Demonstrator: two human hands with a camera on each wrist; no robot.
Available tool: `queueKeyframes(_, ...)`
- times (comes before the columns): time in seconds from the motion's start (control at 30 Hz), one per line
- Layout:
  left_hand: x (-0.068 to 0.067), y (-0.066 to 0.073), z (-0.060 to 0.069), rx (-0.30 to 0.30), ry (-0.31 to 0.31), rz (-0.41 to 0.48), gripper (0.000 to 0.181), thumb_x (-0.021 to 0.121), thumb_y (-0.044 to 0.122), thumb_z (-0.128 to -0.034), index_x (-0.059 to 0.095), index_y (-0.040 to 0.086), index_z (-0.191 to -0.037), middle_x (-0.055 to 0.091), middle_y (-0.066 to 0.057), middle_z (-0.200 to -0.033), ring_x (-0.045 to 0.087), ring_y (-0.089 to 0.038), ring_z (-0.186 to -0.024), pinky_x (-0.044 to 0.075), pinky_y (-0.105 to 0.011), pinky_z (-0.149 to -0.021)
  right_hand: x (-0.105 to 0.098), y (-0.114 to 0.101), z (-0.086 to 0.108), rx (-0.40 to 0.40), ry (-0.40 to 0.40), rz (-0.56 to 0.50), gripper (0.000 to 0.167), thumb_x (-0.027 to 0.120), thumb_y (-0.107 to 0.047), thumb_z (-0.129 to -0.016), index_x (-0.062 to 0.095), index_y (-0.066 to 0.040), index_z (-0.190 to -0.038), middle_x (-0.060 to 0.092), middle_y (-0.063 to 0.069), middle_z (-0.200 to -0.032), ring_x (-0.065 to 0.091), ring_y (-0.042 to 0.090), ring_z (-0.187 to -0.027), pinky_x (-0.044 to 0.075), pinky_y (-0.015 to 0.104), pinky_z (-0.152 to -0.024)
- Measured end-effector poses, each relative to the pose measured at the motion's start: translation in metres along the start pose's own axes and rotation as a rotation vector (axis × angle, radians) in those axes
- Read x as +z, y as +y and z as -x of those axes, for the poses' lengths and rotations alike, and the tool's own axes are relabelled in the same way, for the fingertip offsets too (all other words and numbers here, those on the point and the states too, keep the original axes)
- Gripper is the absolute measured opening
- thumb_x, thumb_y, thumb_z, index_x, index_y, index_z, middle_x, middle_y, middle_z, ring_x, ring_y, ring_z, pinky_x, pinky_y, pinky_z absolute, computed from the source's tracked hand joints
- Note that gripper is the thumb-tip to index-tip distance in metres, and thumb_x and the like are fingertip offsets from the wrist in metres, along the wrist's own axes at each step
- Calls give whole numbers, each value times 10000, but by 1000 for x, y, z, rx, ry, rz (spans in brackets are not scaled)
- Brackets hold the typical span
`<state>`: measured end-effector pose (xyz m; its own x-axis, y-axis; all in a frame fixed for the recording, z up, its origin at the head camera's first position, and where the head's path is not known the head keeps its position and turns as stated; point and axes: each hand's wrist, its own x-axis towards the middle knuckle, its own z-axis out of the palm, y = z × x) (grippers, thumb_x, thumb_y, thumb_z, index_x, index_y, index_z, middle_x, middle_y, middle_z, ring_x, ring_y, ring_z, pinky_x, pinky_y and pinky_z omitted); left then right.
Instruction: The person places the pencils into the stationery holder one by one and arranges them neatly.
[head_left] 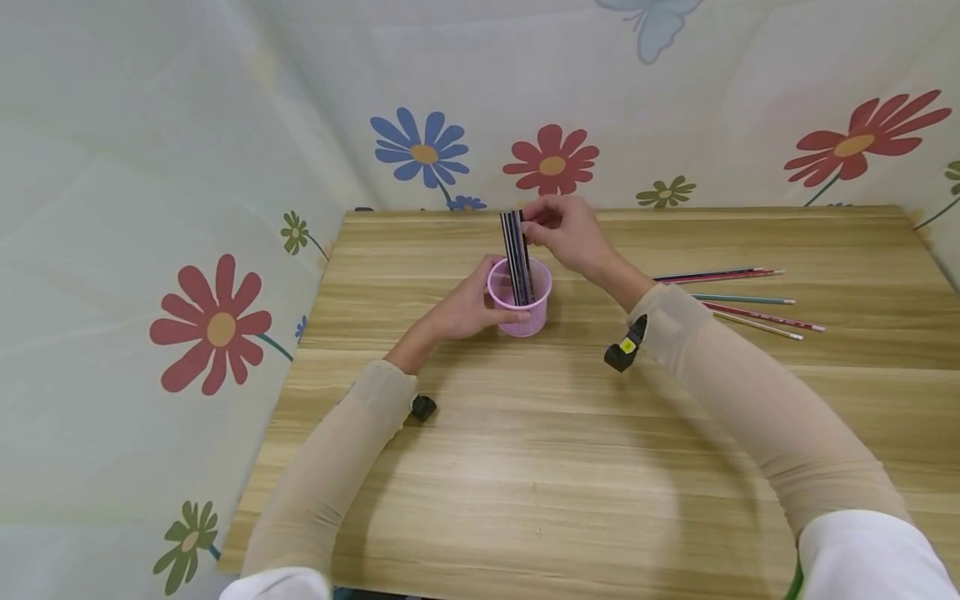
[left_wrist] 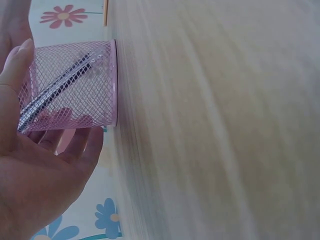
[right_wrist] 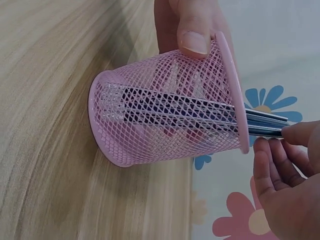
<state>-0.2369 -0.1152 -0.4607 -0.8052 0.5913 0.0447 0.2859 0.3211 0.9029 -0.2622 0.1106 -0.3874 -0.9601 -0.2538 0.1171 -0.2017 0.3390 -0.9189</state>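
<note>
A pink mesh pencil cup point(head_left: 534, 320) stands on the table in the head view, with a bundle of slim dark pencils point(head_left: 517, 260) leaning in it and rising past the rim. My left hand point(head_left: 467, 308) grips the cup's side, thumb in front; in the left wrist view its fingers wrap round the mesh cup point(left_wrist: 75, 107). At the upper end of the bundle, my right hand point(head_left: 570, 235) pinches the dark pencils between thumb and fingers. Through the cup wall point(right_wrist: 150, 150) in the right wrist view, the pencils' point(right_wrist: 175, 107) pale lower ends show near the bottom.
Several loose pencils point(head_left: 750, 297) with pale ends lie on the wooden table point(head_left: 540, 467) to the right, partly hidden by my right forearm. A flower-printed cloth point(head_left: 465, 75) hangs behind the table's back edge and along its left side.
</note>
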Motion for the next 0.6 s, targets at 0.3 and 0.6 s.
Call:
queueKeyframes(0.3,1,-1,1,4,4,-30,830,907,252,-872,371,126,-1492,549,-39,-1427,551,-185,-1292,460,-403,-1132,-2,5,3,-39,-53,-26,190,685,-122,-1042,702,8,-1180,714,171,-1091,669,318,-975,598,400,-910)
queueKeyframes(0.6,1,2,2,-19,-4,-8,817,912,237,-865,375,125,-1470,577,-63,-1405,564,-215,-1285,465,-430,-1138,-42,15,22,-49,-81,86,220,692,-148,-1038,711,22,-1176,706,180,-1090,640,265,-971,523,240,-793)
